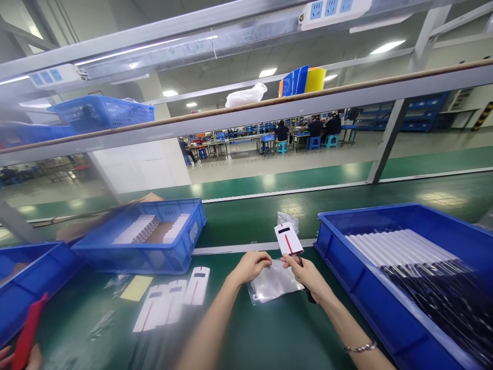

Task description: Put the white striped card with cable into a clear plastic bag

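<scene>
Our right hand (308, 275) pinches a white card with a red stripe (288, 239) upright together with a thin black stick (308, 294), while our left hand (250, 265), fingers curled, nips the edge of a clear plastic bag (273, 283) lying on the green worktop (269, 334). Just right sits a blue bin of packed sticks (404, 257); left of us more white cards (173, 303) lie flat, with another blue bin (146, 236) towards the far left edge.
</scene>
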A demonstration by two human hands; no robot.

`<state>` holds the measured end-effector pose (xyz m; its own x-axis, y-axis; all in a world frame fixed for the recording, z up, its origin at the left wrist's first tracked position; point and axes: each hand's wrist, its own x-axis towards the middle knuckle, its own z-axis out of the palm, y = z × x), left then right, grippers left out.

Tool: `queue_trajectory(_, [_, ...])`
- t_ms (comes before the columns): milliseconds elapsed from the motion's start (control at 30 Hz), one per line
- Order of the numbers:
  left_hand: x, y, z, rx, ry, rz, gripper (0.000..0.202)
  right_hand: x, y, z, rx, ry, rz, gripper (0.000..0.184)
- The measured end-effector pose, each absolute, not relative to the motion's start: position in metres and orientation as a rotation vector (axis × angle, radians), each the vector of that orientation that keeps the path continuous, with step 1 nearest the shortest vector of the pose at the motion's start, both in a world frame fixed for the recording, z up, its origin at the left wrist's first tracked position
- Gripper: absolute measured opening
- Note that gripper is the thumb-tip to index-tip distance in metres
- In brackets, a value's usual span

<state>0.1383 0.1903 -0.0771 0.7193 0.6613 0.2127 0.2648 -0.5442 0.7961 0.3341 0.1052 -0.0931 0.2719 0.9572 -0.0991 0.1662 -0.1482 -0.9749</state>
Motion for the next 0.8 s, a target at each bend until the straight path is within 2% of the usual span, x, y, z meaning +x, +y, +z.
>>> queue_trajectory(567, [0.138, 0.193, -0.081, 2.124, 0.705, 0.690, 0.020, 0.339, 0.116, -0.107, -1.630, -1.150, 1.155, 0.030])
queue_trajectory(800, [0.135, 0.190, -0.080, 2.017, 0.800, 0.954, 0.018, 0.343, 0.120, -0.121, -1.749, -1.237, 1.007, 0.029])
